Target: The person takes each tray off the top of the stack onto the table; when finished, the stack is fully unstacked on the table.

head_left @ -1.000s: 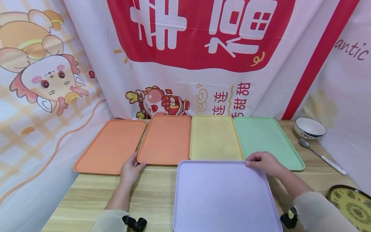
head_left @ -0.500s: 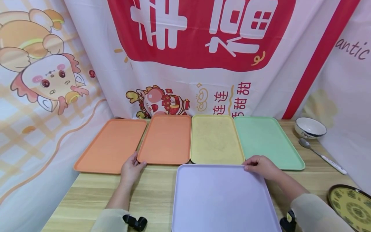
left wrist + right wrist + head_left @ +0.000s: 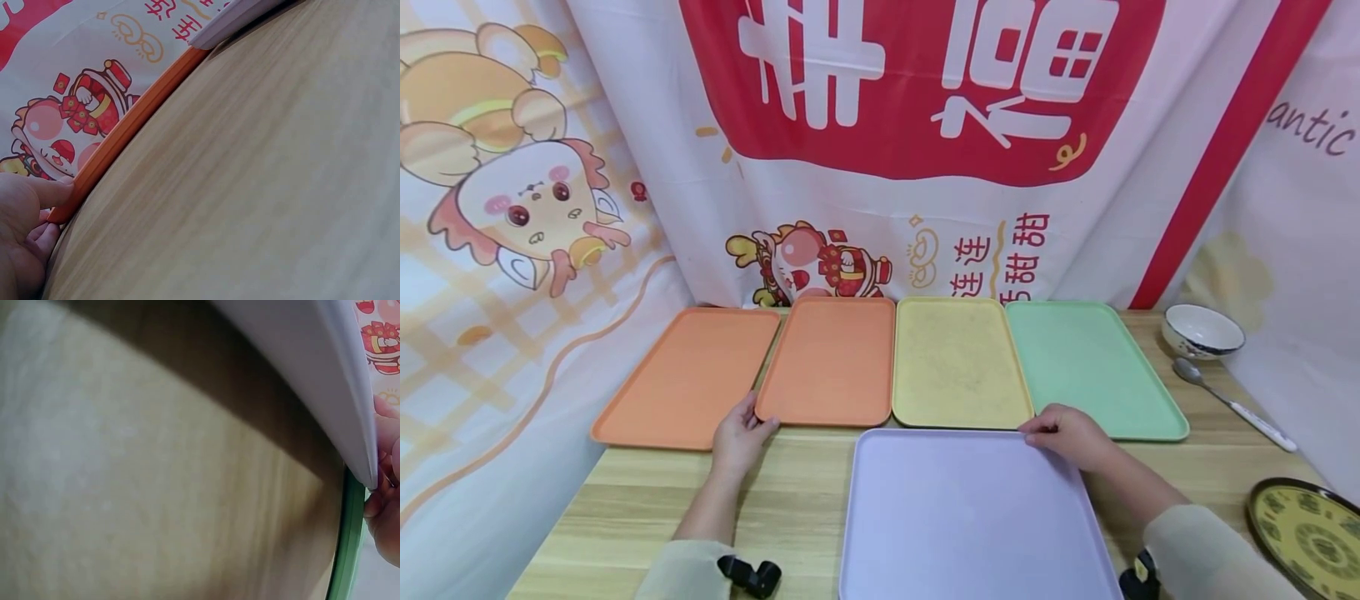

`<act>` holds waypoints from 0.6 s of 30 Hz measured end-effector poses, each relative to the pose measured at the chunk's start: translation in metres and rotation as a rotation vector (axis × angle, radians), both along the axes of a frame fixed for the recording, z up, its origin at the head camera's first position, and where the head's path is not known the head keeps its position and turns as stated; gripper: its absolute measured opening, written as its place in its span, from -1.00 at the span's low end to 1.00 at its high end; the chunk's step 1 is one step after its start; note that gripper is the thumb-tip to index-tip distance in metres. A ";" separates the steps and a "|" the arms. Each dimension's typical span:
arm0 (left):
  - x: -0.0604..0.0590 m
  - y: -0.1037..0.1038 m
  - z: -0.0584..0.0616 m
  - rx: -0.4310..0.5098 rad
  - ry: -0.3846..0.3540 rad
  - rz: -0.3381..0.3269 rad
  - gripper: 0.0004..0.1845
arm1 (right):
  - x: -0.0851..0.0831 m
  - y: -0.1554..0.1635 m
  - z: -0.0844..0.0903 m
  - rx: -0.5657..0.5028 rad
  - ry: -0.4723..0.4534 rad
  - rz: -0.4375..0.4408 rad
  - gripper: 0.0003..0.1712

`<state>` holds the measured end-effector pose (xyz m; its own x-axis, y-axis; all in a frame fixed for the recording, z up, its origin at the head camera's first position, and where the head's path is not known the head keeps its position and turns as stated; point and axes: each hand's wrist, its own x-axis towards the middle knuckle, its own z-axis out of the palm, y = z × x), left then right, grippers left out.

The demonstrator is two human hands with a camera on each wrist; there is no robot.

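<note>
In the head view my left hand is at the near left corner of the inner orange tray. The left wrist view shows its thumb and fingers pinching that tray's corner. My right hand grips the far right corner of a lavender tray, which lies nearest me. From the right wrist, the lavender tray appears raised off the table at that corner, above the rim of the green tray. A yellow tray stands between the inner orange and green trays.
Another orange tray lies at the far left of the wooden table. On the right are a white bowl, a spoon and a round patterned plate. Printed cloth hangs behind the tray row.
My right hand has drawn the lavender tray toward me and slightly left, uncovering the yellow tray's near edge. The left hand stays at the orange tray's corner.
</note>
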<state>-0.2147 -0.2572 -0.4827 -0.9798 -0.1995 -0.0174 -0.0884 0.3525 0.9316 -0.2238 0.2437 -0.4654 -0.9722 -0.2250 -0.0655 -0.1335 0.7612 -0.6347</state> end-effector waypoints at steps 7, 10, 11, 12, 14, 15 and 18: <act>0.000 0.000 0.000 0.008 0.004 0.001 -0.26 | 0.002 -0.005 -0.004 0.018 0.062 -0.016 -0.85; 0.000 -0.001 -0.001 0.008 0.005 0.002 -0.26 | 0.003 -0.007 -0.004 0.021 0.075 -0.030 -0.84; 0.000 -0.001 -0.001 0.008 0.005 0.001 -0.26 | 0.003 -0.008 -0.004 0.021 0.083 -0.034 -0.84; 0.000 -0.001 0.000 0.009 0.005 0.000 -0.26 | 0.003 -0.008 -0.004 0.019 0.092 -0.032 -0.84; 0.000 0.000 0.000 0.012 0.006 0.001 -0.26 | 0.003 -0.008 -0.005 0.020 0.112 -0.028 -0.83; 0.000 0.000 0.000 0.012 0.006 0.002 -0.26 | 0.003 -0.009 -0.005 0.022 0.121 -0.027 -0.83; 0.001 0.000 0.000 0.011 0.005 0.008 -0.26 | 0.003 -0.009 -0.006 0.024 0.135 -0.023 -0.83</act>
<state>-0.2138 -0.2571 -0.4827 -0.9783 -0.2067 -0.0151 -0.0866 0.3415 0.9359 -0.2212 0.2350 -0.4710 -0.9773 -0.2029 0.0611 -0.1990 0.7795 -0.5940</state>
